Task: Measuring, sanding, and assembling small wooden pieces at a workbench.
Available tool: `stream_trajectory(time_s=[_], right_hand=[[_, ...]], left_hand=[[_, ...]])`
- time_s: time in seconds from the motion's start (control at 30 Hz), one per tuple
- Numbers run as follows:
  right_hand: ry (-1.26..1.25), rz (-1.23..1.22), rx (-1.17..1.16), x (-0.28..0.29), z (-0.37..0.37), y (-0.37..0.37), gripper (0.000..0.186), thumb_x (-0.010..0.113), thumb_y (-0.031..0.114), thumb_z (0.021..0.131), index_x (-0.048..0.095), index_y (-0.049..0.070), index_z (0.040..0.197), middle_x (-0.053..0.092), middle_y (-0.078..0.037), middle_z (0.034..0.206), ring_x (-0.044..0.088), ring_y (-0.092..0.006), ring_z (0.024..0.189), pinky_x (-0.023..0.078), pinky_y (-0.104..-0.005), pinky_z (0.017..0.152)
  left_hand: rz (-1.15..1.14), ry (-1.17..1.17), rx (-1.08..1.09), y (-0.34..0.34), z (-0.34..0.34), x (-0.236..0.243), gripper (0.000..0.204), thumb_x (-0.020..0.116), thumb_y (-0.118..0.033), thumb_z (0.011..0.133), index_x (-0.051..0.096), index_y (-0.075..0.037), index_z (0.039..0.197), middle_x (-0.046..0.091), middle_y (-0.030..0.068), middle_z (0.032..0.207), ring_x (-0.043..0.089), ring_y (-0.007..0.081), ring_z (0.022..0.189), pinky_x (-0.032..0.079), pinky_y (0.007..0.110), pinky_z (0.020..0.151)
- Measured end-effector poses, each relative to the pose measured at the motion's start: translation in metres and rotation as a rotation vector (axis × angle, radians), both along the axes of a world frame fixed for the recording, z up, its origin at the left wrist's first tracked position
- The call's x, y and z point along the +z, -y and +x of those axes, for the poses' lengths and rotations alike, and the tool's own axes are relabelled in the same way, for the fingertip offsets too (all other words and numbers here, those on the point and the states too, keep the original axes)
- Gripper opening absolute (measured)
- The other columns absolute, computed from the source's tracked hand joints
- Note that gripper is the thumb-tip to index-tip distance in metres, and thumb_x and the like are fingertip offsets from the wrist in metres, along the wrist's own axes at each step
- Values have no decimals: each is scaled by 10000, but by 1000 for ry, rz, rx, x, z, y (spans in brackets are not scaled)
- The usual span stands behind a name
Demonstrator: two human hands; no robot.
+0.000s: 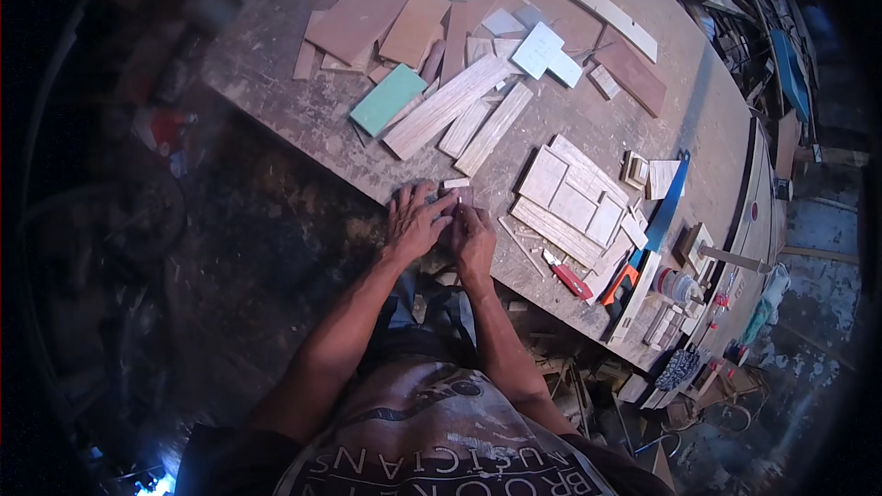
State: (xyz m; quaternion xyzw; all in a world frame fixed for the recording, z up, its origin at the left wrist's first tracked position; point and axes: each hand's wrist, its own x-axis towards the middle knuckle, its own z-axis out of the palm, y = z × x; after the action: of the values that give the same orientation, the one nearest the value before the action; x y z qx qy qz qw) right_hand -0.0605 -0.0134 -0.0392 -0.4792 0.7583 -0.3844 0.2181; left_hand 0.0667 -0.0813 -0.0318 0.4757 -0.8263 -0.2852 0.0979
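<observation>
My left hand (pixel 415 223) rests at the table's near edge with its fingers stretched out, the index fingertip by a small dark reddish-brown piece, perhaps sandpaper (pixel 467 194). Close beside it, my right hand (pixel 474 241) is closed, thumb and fingers pinched over the same brown piece. A tiny pale bit shows between the two hands; what the right fingers grip is mostly hidden. Just beyond the fingertips lies a small pale wood block (pixel 456 184). To the right of my right hand, flat pale wood pieces (pixel 571 197) are laid together, with thin wood strips (pixel 522 246) beside them.
A red utility knife (pixel 568 276) and an orange-handled saw (pixel 667 207) lie on the right of the worktable (pixel 303 129), near a white tub (pixel 675 284). Loose planks (pixel 447 107), a green block (pixel 388 99) and brown boards (pixel 363 23) cover the far side.
</observation>
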Motion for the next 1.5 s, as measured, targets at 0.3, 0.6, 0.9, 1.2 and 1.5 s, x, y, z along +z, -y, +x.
stream_trajectory(time_s=[0.3, 0.6, 0.9, 1.2, 1.5], right_hand=[[-125, 69, -45, 6, 2, 2, 227, 619, 92, 912, 674, 21, 1120, 647, -209, 949, 638, -411, 844, 515, -463, 724], [-223, 97, 10, -1, -2, 6, 167, 611, 100, 894, 677, 29, 1030, 638, -191, 898, 637, -407, 802, 509, -485, 686], [-309, 119, -13, 5, -4, 32, 199, 618, 97, 866, 651, 31, 1051, 632, -201, 887, 638, -414, 822, 524, -497, 688], [-223, 104, 24, 4, -8, 42, 172, 582, 140, 922, 641, 13, 1021, 617, -231, 888, 616, -433, 816, 502, -504, 700], [-246, 45, -90, 2, 7, 11, 182, 645, 79, 848, 663, 33, 1024, 619, -178, 913, 617, -383, 858, 501, -474, 744]], left_hand=[[33, 0, 4, 1, 0, 7, 540, 753, -225, 819, 607, -331, 1328, 479, 53, 1367, 400, 323, 1278, 374, 524, 999], [-13, -9, -3, 1, 0, 4, 546, 749, -223, 822, 602, -337, 1336, 484, 46, 1358, 414, 315, 1255, 374, 515, 992], [-53, 6, 0, 1, -3, -1, 500, 737, -230, 825, 635, -326, 1304, 485, 46, 1353, 407, 312, 1268, 356, 527, 1009], [23, 7, -5, -8, -1, 5, 563, 725, -167, 809, 608, -327, 1335, 476, 47, 1367, 398, 315, 1286, 360, 514, 1017], [16, -10, -19, 2, 2, 3, 595, 745, -188, 816, 584, -336, 1369, 471, 55, 1364, 407, 319, 1258, 366, 503, 998]])
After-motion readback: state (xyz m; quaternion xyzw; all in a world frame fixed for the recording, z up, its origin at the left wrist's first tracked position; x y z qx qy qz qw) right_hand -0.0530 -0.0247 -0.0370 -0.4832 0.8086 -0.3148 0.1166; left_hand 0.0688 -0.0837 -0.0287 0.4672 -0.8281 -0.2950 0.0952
